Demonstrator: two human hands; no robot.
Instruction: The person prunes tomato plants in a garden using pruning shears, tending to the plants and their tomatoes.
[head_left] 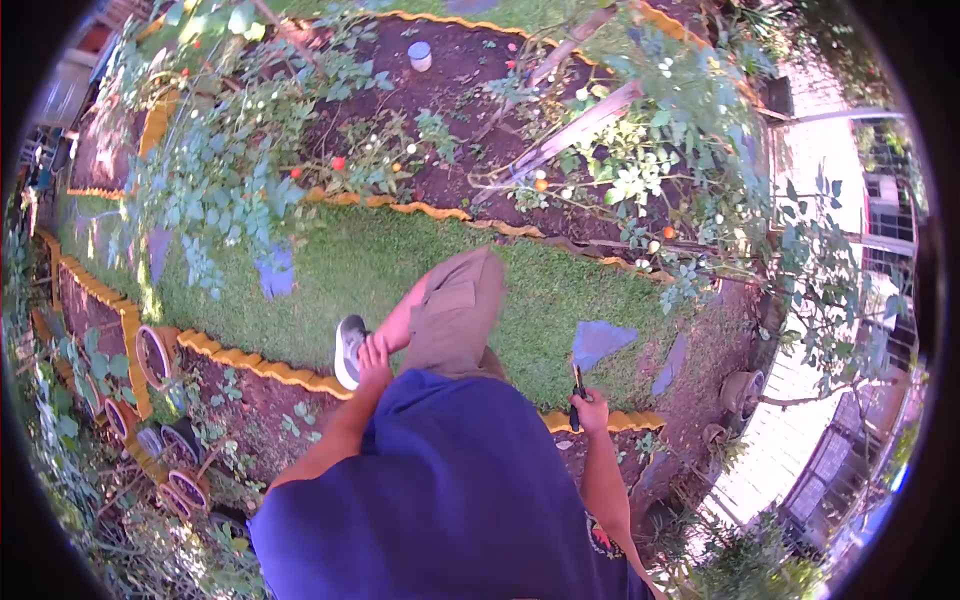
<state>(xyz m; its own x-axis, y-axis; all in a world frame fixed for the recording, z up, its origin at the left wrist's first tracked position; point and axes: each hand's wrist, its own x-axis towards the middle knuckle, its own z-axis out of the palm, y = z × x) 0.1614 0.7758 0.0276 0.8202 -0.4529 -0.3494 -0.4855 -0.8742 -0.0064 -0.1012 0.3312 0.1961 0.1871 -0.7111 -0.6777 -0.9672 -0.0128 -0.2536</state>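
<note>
My left hand (373, 360) is at my raised lower leg, just above the grey and white shoe (350, 351); its fingers lie spread against the ankle. In my right hand (592, 411), held out to the right of my body, is a small dark-handled tool (577, 400) that looks like pruning shears. The fingers are wrapped round its handle, and its tip points away from me. Beyond the tool lies a flat grey-blue stone (602, 342) in the grass.
Wavy yellow edging (262, 369) borders the grass (340, 245). Tomato plants (640, 170) with red fruit and wooden stakes (580, 130) stand in the soil bed ahead, with a small cup (419, 56). Clay pots (155, 357) are at left; another pot (741, 393) is at right.
</note>
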